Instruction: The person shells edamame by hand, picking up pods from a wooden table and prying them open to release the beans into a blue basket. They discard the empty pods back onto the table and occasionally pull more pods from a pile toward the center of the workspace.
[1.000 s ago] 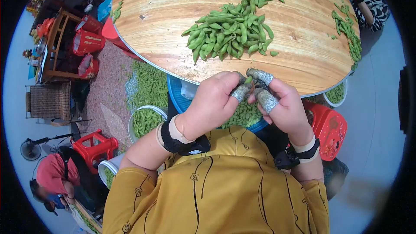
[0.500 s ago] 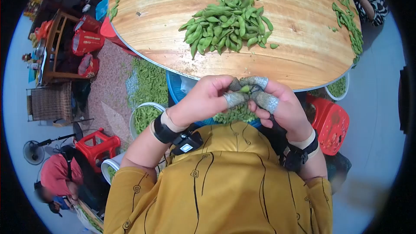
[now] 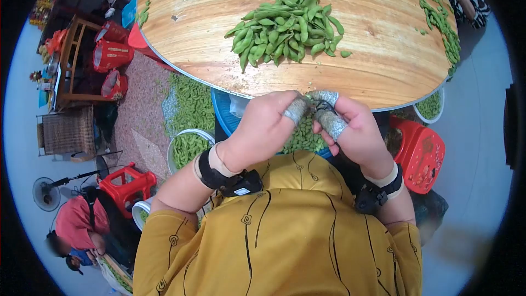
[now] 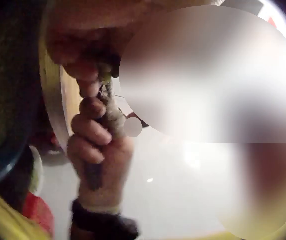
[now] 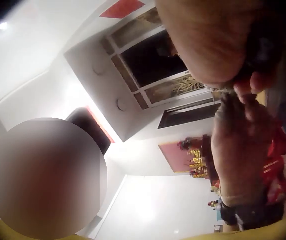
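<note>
My left hand (image 3: pixel 263 123) and right hand (image 3: pixel 356 129) meet just past the near edge of the wooden table (image 3: pixel 186 44), thumbs and fingertips wrapped in grey and silver tape. Between the taped tips the hands pinch a green soybean pod, mostly covered by the fingers; a bit of green (image 4: pixel 104 75) shows in the left wrist view. Below them is a blue basin (image 3: pixel 223 112) with green beans (image 3: pixel 304 136) in it. A heap of soybean pods (image 3: pixel 285 35) lies on the table beyond the hands.
More pods (image 3: pixel 441 27) line the table's right side, near another person's arm (image 3: pixel 464 3). White buckets (image 3: pixel 183 153) of pods stand at left, beside pods spread on the floor (image 3: pixel 192 104). A red stool (image 3: pixel 422 161) is at right; a seated person (image 3: pixel 82 222) works at lower left.
The green pod showed plainly between the fingertips earlier and is now almost hidden. The left hand has turned, its thumb now tight against the right fingers. The heap looks the same.
</note>
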`<action>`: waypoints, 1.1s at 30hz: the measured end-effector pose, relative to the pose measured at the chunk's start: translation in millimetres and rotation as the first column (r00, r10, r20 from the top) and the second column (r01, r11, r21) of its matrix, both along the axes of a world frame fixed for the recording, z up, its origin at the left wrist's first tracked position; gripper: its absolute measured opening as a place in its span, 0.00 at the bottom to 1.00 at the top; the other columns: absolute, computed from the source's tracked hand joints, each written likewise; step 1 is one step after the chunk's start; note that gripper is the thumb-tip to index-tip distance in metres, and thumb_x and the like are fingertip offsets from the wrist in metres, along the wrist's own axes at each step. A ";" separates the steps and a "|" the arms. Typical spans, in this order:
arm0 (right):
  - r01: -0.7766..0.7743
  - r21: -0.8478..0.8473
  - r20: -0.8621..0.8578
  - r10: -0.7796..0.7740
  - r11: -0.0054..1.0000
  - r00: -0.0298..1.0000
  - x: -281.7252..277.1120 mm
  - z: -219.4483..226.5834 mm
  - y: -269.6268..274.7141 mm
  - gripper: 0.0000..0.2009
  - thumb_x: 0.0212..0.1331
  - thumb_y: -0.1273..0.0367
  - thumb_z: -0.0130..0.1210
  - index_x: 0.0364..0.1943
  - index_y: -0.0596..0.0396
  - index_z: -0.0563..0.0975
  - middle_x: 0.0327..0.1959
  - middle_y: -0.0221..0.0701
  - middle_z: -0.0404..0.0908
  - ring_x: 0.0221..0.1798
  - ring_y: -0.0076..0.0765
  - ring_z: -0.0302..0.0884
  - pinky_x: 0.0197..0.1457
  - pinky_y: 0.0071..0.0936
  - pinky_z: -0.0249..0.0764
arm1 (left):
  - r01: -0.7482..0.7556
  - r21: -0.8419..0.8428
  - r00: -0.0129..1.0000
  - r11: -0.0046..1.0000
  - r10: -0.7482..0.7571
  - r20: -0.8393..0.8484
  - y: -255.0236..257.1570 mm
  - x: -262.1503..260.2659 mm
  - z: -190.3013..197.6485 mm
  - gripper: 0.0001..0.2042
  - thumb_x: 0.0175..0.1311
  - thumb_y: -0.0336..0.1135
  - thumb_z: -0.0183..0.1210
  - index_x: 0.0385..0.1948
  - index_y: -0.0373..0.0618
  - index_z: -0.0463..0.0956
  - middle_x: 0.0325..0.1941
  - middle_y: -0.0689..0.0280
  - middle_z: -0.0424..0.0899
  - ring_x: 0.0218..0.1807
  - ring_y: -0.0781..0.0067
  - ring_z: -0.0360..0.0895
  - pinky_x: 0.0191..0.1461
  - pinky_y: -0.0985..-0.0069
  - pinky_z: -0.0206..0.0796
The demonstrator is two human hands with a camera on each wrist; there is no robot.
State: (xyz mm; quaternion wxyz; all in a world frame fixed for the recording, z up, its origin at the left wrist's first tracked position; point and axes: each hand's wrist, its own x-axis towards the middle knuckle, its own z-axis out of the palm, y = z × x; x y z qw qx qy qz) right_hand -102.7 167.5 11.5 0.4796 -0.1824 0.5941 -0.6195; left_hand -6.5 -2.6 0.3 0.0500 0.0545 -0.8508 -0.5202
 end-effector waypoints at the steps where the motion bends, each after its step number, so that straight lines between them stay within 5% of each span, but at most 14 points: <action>1: 0.000 -0.001 0.001 0.000 1.000 1.000 0.7 -0.8 1.1 0.18 0.56 0.78 0.41 0.51 0.55 0.73 0.30 0.23 0.76 0.23 0.13 0.66 0.22 0.12 0.65 | 0.000 -0.001 1.000 1.000 0.000 0.001 -1.4 -0.7 2.3 0.05 0.61 0.31 0.53 0.32 0.39 0.73 0.24 0.61 0.75 0.25 0.70 0.74 0.24 0.74 0.63; 2: 0.005 -0.026 -0.017 -0.006 1.000 1.000 1.7 -1.5 2.3 0.17 0.57 0.77 0.43 0.51 0.55 0.73 0.30 0.22 0.76 0.22 0.12 0.66 0.22 0.12 0.64 | -0.124 0.533 0.977 0.837 0.008 0.215 -3.2 -1.6 5.7 0.08 0.65 0.34 0.50 0.34 0.38 0.73 0.23 0.61 0.75 0.25 0.72 0.73 0.24 0.77 0.62; 3: 0.011 -0.051 -0.035 -0.013 0.999 0.999 2.6 -2.2 4.1 0.17 0.58 0.77 0.44 0.52 0.55 0.74 0.30 0.22 0.76 0.22 0.12 0.66 0.22 0.11 0.64 | -0.319 0.856 0.915 0.407 -0.103 0.389 -4.2 -1.6 8.3 0.12 0.69 0.38 0.48 0.36 0.38 0.73 0.23 0.61 0.76 0.25 0.75 0.73 0.24 0.80 0.61; 6: 0.007 -0.151 0.108 0.009 0.989 0.994 1.4 -3.2 11.9 0.17 0.58 0.76 0.47 0.53 0.55 0.73 0.29 0.21 0.76 0.21 0.10 0.65 0.22 0.10 0.62 | -0.239 0.943 0.911 0.232 -0.283 0.300 -6.1 2.2 13.7 0.14 0.70 0.40 0.45 0.38 0.38 0.74 0.22 0.62 0.75 0.25 0.75 0.73 0.24 0.84 0.60; 8: -0.003 -0.144 0.085 0.016 0.990 0.996 -4.1 -6.8 16.5 0.17 0.58 0.76 0.49 0.53 0.55 0.73 0.30 0.22 0.76 0.22 0.12 0.67 0.24 0.12 0.65 | -0.228 0.922 0.909 0.314 -0.270 0.317 -4.2 1.9 15.6 0.12 0.71 0.37 0.45 0.37 0.39 0.73 0.24 0.64 0.76 0.25 0.78 0.72 0.26 0.86 0.60; 10: -0.016 -0.137 0.063 0.024 0.990 0.998 -5.5 -15.1 14.1 0.17 0.58 0.76 0.52 0.53 0.56 0.73 0.31 0.22 0.77 0.24 0.15 0.70 0.25 0.14 0.67 | -0.023 0.644 0.940 0.765 -0.203 0.274 -4.0 2.2 5.2 0.09 0.70 0.33 0.45 0.37 0.40 0.74 0.26 0.68 0.75 0.27 0.81 0.70 0.29 0.85 0.61; 12: 0.084 -0.223 -0.478 -0.184 0.971 0.859 -2.0 -28.8 7.5 0.15 0.55 0.75 0.56 0.48 0.58 0.75 0.31 0.25 0.79 0.28 0.20 0.75 0.32 0.20 0.73 | 0.103 0.515 0.949 0.851 -0.239 0.204 -3.8 3.3 2.6 0.08 0.69 0.30 0.44 0.37 0.40 0.74 0.27 0.69 0.74 0.28 0.83 0.69 0.31 0.84 0.62; 13: 0.085 -0.223 -0.476 -0.184 0.971 0.860 -4.1 -26.2 7.2 0.15 0.55 0.75 0.56 0.48 0.58 0.75 0.31 0.25 0.79 0.28 0.20 0.75 0.32 0.20 0.73 | 0.220 0.362 0.948 0.906 -0.285 0.138 -3.9 3.9 2.2 0.08 0.69 0.28 0.44 0.37 0.40 0.73 0.27 0.70 0.74 0.29 0.84 0.68 0.33 0.84 0.63; 18: -0.115 -0.003 -0.698 0.080 0.993 0.712 -14.1 -12.2 3.6 0.10 0.49 0.72 0.60 0.37 0.58 0.77 0.30 0.38 0.80 0.31 0.35 0.80 0.36 0.28 0.74 | 0.240 0.454 0.890 0.858 -0.382 0.250 -12.3 6.5 9.3 0.07 0.67 0.26 0.44 0.37 0.40 0.73 0.29 0.71 0.73 0.31 0.84 0.68 0.36 0.83 0.64; 23: -0.075 0.007 -0.874 0.042 0.997 0.484 -10.7 -17.6 -5.2 0.10 0.47 0.71 0.60 0.34 0.57 0.76 0.26 0.41 0.76 0.30 0.48 0.76 0.33 0.34 0.73 | 0.196 0.416 0.893 0.888 -0.337 0.298 -10.1 7.0 9.8 0.07 0.66 0.25 0.44 0.37 0.40 0.73 0.29 0.72 0.72 0.31 0.84 0.68 0.36 0.83 0.64; 25: -0.015 -0.034 -0.898 -0.025 0.999 0.439 -10.1 -21.4 -4.9 0.09 0.46 0.71 0.60 0.33 0.58 0.76 0.24 0.41 0.75 0.29 0.51 0.74 0.32 0.35 0.72 | 0.026 0.563 0.912 0.826 -0.250 0.326 -7.4 5.3 4.4 0.07 0.65 0.26 0.46 0.40 0.39 0.73 0.30 0.71 0.74 0.32 0.83 0.70 0.36 0.83 0.65; 29: 0.026 0.009 -0.781 -0.009 1.000 0.625 -8.3 -23.5 -2.2 0.08 0.51 0.72 0.58 0.36 0.58 0.76 0.25 0.38 0.76 0.26 0.40 0.75 0.31 0.33 0.71 | -0.035 0.604 0.957 0.796 -0.148 0.250 -6.3 7.4 -0.7 0.11 0.65 0.26 0.48 0.46 0.39 0.72 0.35 0.69 0.78 0.32 0.82 0.71 0.37 0.82 0.66; 31: 0.050 -0.025 -0.712 -0.053 0.998 0.700 -5.7 -20.4 -0.8 0.08 0.54 0.72 0.57 0.37 0.57 0.76 0.25 0.35 0.77 0.25 0.33 0.74 0.29 0.30 0.71 | -0.061 0.757 0.979 0.650 -0.108 0.172 -7.8 7.5 1.4 0.16 0.64 0.26 0.51 0.55 0.38 0.69 0.40 0.66 0.80 0.34 0.80 0.73 0.37 0.82 0.67; 33: 0.125 -0.012 0.005 -0.125 0.992 0.992 -6.8 -12.8 1.3 0.07 0.61 0.71 0.53 0.41 0.56 0.76 0.27 0.27 0.78 0.24 0.18 0.70 0.25 0.19 0.68 | -0.056 0.801 0.989 0.596 -0.075 0.125 -3.6 9.4 1.9 0.18 0.64 0.26 0.52 0.56 0.38 0.69 0.41 0.65 0.80 0.35 0.79 0.74 0.38 0.82 0.67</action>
